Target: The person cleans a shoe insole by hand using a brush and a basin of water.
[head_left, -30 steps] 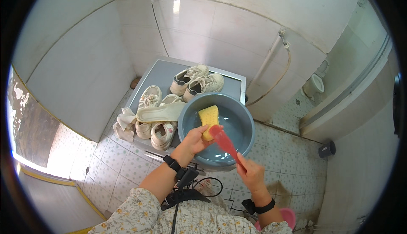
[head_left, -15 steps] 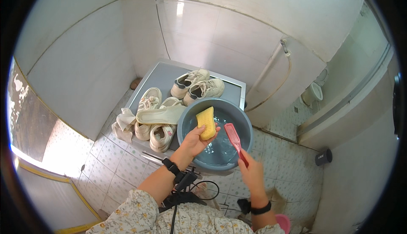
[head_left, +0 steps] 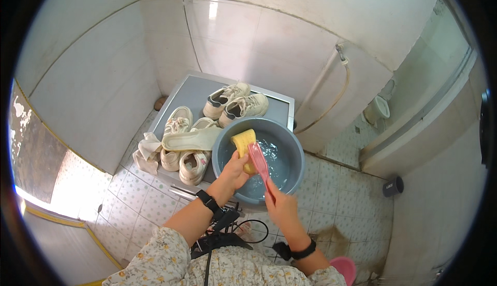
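Note:
My left hand grips a yellow sponge above the basin; the sponge looks bent over at its top. In my right hand is the handle of a pink brush, its head lying against the sponge's right side. The bristles are turned away from view. Below both hands stands a round grey-blue basin with water in it. Left of the basin a pale insole rests across a pair of white shoes.
Another pair of white lace-up shoes stands behind, on the grey-topped cabinet. White cloth-like pieces hang at its left edge. A hose drops from a wall tap. A pink tub sits on the tiled floor.
My right hand has brought the brush left and up, from apart to touching the sponge. The sponge has tilted and looks more bent. The whole view has shifted slightly.

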{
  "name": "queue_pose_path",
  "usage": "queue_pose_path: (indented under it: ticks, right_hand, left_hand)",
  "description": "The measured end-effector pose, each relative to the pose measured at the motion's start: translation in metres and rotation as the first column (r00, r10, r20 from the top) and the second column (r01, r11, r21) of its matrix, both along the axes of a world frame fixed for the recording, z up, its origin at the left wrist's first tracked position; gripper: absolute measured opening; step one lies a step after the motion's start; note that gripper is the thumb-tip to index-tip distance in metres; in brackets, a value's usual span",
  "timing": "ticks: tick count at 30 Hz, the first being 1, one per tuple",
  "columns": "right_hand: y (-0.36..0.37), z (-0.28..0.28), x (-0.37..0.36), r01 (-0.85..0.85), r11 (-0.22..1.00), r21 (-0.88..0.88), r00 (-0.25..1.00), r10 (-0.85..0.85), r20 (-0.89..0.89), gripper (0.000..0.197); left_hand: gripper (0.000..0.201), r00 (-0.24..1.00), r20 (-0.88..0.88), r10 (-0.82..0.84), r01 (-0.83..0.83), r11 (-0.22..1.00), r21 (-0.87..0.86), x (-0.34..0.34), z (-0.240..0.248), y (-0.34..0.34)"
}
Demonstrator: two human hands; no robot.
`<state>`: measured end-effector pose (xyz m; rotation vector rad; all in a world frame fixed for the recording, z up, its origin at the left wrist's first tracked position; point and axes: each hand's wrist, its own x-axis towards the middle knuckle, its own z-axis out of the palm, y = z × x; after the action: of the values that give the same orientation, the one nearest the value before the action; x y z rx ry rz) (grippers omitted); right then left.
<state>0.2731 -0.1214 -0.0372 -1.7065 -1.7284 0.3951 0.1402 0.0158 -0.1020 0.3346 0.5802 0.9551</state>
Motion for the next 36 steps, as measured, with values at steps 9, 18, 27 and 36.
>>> queue_pose_path:
  ticks: [9,18,27,36]
  right_hand:
    - [0.018,0.01,-0.007,0.056,0.998,-0.032,0.998,-0.056,0.005,0.038]
    - [-0.027,-0.002,-0.004,-0.004,1.0,-0.007,1.0,0.004,-0.008,0.038]
    - [0.02,0.01,0.01,0.128,0.991,0.034,0.991,-0.126,-0.052,0.034]
    - [0.043,-0.001,0.037,0.211,0.927,-0.31,0.866,-0.03,0.498,0.033]
  left_hand:
    - [0.027,0.998,-0.002,-0.062,0.062,0.998,0.011,0.002,0.006,-0.003]
    - [0.028,0.997,-0.08,-0.011,0.01,1.0,-0.011,0.0,0.014,-0.001]
    - [0.025,1.0,-0.005,-0.003,0.004,0.998,0.062,0.005,-0.01,-0.001]
    - [0.027,0.991,-0.129,0.03,-0.045,0.992,-0.115,0.001,-0.004,0.0]
